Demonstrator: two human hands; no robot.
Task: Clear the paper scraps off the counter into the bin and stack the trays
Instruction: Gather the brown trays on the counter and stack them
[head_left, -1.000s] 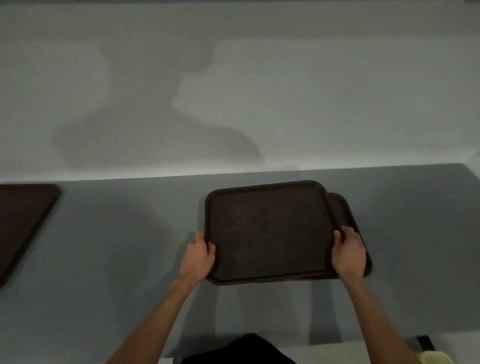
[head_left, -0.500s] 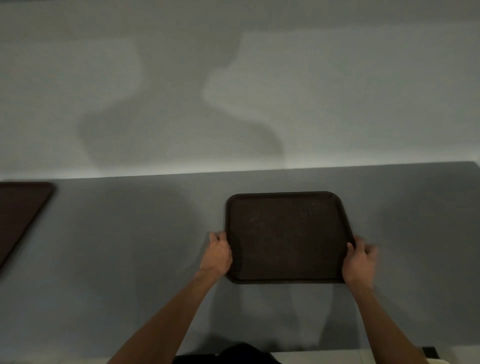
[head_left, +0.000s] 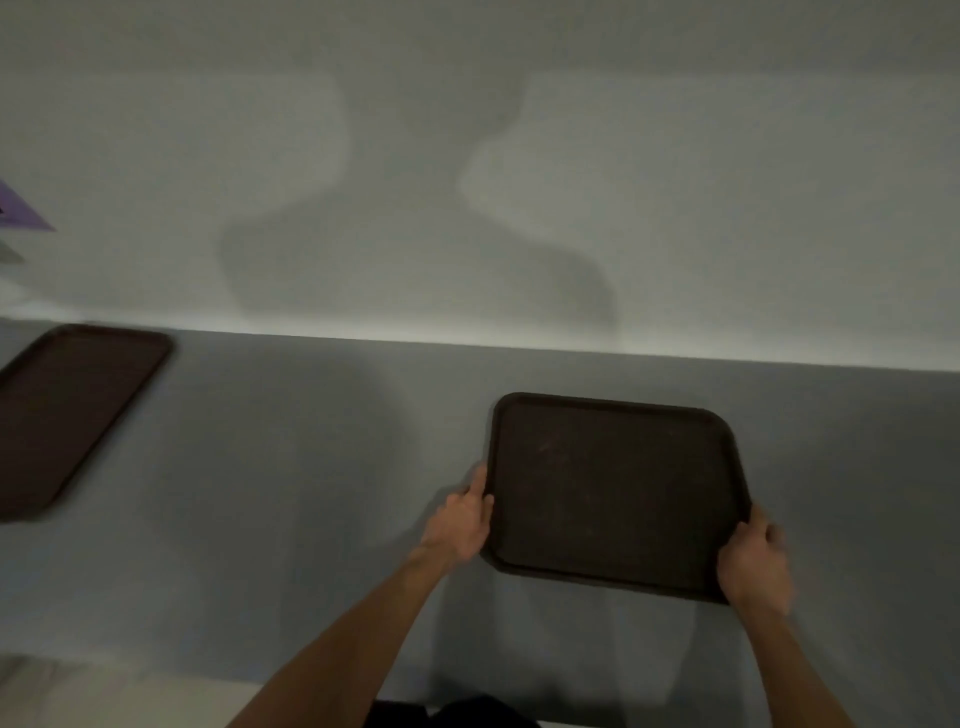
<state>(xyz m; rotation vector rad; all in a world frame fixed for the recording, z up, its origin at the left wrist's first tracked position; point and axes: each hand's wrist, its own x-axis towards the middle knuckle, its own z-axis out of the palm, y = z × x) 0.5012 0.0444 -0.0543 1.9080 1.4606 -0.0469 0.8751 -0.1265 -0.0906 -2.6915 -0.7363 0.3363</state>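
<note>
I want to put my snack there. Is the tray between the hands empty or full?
Empty. The tray shows only bare dark surface; the left hand and right hand grip its edges.

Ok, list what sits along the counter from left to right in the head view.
Lone tray at the left edge → left hand → held tray, gripped at both sides → right hand.

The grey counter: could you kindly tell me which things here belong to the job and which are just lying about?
Job: dark brown rectangular plastic tray, gripped by left hand and right hand; second dark brown tray, far left; grey counter.
Lying about: purple flat shape at left edge, unclear what.
</note>
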